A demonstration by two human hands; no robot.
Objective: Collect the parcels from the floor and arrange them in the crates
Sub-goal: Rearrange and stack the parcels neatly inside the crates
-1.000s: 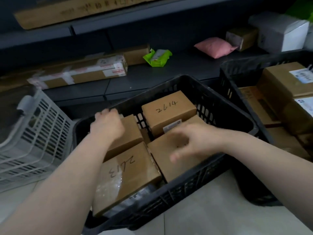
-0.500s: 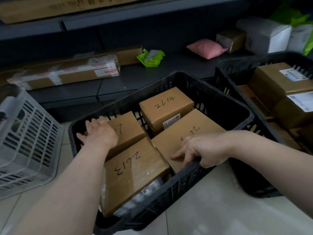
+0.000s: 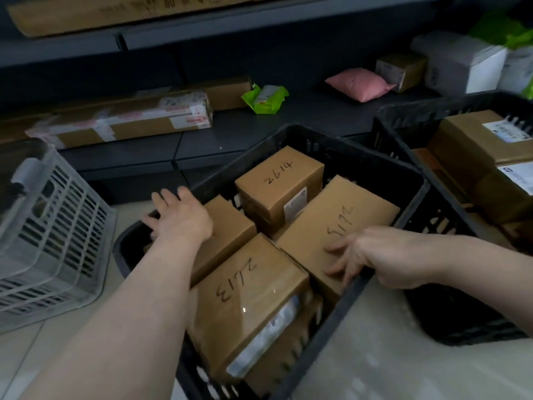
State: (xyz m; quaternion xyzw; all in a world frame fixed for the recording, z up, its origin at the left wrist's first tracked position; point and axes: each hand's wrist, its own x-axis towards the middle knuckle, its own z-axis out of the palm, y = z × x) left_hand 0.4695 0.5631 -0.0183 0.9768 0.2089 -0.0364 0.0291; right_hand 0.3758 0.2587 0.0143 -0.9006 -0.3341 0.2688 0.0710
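Since the earlier frame the left hand [image 3: 180, 216] has slid off the small box toward the far-left rim of the black crate [image 3: 323, 140], and the right hand [image 3: 372, 255] has moved from the box top to the near rim.

Now the left hand is spread open, palm down, fingers over the rim at centre left of the frame; it grips nothing. The right hand is loosely open at centre right, with its fingers [image 3: 336, 249] lying on the box marked 2615 [image 3: 337, 223] and the palm over the crate edge. Whether it holds the rim, I cannot tell.

Around the hands, the crate holds four parcels close together: the small box [image 3: 227, 226] under the left wrist, the 2614 box [image 3: 281, 183] behind, the 2613 box [image 3: 248, 295] in front, and 2615 on the right. The 2613 box lies tilted on something white under it. A second black crate [image 3: 403, 116] with more parcels stands at the right, and a white crate [image 3: 54, 226] at the left.

I judge the hands prepare to move or lift the crate. The risk is that a one-sided pull tips it, so the tilted 2613 box may slide over the low front rim.
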